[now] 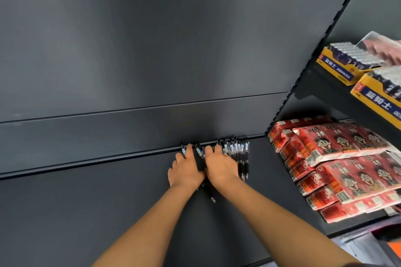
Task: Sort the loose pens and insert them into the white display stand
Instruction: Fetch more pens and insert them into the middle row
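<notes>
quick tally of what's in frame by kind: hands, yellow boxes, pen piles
Hands: 2 (left hand, right hand)
Yellow boxes: 2 (far yellow box, near yellow box)
Pile of black pens: 1; single pens too overlapped to count
Total: 5

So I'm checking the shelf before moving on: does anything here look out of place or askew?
Yes. Most pens lie in a neat row at the shelf's back edge, but one black pen pokes out slantwise below the hands, and no white display stand is in view.
</notes>
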Tool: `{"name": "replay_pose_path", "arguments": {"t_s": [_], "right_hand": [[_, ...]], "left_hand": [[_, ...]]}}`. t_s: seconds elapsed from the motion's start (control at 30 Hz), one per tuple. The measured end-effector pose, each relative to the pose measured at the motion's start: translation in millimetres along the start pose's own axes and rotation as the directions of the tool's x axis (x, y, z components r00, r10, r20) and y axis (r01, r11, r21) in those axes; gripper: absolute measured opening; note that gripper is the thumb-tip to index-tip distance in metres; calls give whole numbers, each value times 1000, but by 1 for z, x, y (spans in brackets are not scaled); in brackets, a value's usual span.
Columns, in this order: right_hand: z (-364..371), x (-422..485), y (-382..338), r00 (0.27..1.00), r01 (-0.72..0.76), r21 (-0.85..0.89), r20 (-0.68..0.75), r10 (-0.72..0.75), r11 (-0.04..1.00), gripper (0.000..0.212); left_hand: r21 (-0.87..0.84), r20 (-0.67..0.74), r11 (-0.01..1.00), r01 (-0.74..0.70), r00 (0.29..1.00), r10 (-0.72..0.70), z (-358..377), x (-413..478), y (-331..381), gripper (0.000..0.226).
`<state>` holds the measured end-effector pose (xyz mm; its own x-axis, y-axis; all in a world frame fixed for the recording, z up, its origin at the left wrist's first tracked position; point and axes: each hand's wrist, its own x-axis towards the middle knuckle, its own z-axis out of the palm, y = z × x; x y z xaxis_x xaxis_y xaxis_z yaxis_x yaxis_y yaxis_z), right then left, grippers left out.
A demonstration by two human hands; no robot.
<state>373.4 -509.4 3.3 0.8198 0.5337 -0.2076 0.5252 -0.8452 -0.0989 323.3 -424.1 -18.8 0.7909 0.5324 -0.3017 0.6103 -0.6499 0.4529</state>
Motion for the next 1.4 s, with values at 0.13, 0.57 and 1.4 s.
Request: {"name": "replay_pose_path", "arguments": {"t_s": [0.13, 0.57, 1.4], "right_hand": [[5, -2, 2, 999, 23, -20, -24, -23, 1000, 48], [7, 3, 6, 995, 24, 25, -93, -22, 999, 27], [12, 14, -14, 999, 5, -10, 32, -5, 1000, 30]], "left_hand": [[-1, -2, 997, -77, 997, 77, -3, -4, -6, 65], [155, -71, 957, -244, 964, 257, 6, -12, -21, 40], [343, 24, 938, -47, 999, 41, -15, -3, -24, 62]]}}
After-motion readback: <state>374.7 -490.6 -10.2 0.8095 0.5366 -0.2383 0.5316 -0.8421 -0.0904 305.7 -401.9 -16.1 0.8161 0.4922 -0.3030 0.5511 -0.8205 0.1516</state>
